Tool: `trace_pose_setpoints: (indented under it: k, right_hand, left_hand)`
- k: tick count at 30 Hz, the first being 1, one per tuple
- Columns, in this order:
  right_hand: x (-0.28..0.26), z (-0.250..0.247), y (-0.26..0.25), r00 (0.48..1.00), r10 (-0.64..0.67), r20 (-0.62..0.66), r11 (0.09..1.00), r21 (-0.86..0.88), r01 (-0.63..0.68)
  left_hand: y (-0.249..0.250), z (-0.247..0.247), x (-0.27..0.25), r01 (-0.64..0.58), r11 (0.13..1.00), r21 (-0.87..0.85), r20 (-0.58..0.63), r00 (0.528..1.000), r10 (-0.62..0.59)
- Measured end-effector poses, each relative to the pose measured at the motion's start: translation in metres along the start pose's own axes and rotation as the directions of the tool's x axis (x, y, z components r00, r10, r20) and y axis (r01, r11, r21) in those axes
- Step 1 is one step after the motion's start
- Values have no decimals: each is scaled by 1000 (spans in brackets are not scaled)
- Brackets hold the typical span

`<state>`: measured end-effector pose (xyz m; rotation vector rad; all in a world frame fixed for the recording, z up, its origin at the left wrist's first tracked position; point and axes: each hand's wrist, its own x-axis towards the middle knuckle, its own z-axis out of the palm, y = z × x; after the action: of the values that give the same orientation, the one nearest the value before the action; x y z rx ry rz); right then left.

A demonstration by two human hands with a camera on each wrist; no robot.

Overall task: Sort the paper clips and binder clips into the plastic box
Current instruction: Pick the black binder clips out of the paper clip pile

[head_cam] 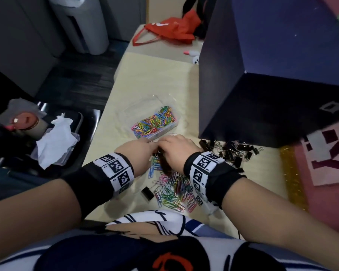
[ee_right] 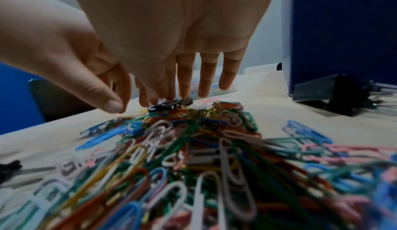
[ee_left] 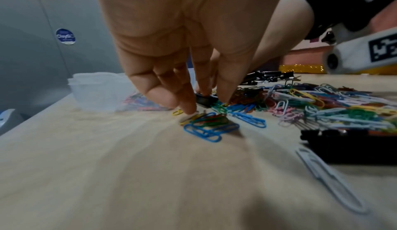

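Observation:
A clear plastic box (head_cam: 155,122) holds coloured paper clips. A loose heap of paper clips (head_cam: 172,188) lies in front of it, with black binder clips (head_cam: 231,151) piled to the right. Both hands meet at the heap's far end. My left hand (ee_left: 206,104) points down, its thumb and fingers standing on either side of a small black binder clip (ee_left: 206,100), one fingertip (ee_left: 190,110) on a paper clip. My right hand (ee_right: 159,100) hangs with straight fingers, its tips touching the same binder clip (ee_right: 169,105). In the head view the hands hide it.
A lone black binder clip (head_cam: 147,193) lies left of the heap. A dark blue box (head_cam: 262,85) stands at the right by the binder clips. A red bag (head_cam: 170,30) lies at the table's far end, and a tray with tissue (head_cam: 55,139) sits off the table's left edge.

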<state>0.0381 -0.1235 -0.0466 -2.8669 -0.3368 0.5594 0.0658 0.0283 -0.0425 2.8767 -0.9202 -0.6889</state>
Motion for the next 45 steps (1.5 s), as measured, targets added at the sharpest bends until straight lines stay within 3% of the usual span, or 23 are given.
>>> trace_pose_setpoints:
  k: [4, 7, 14, 26, 31, 37, 45]
  right_hand:
    - [6, 1, -6, 999, 28, -24, 997, -70, -30]
    - [8, 2, -5, 995, 65, -73, 997, -23, -67]
    - [5, 10, -1, 990, 132, -53, 991, -31, -134]
    - [-11, 8, 5, 951, 297, -92, 931, 250, -267]
    - [-15, 12, 10, 980, 193, -48, 976, 116, -187]
    - [-11, 15, 10, 975, 209, -73, 978, 36, -207]
    - [-9, 18, 14, 968, 235, -87, 972, 42, -232]
  left_hand:
    - [-5, -1, 0, 30, 1000, 5, 8, 1000, -30]
    - [-5, 0, 3, 53, 998, -23, -18, 998, -54]
    - [-2, 7, 12, -18, 1000, 6, -1, 1000, 18]
    - [3, 12, 20, -71, 997, 28, -7, 997, 71]
    - [10, 10, 21, -61, 997, 41, -24, 998, 62]
    - [12, 6, 15, -44, 998, 53, -18, 999, 45]
    - [15, 10, 11, -51, 997, -62, -38, 998, 48]
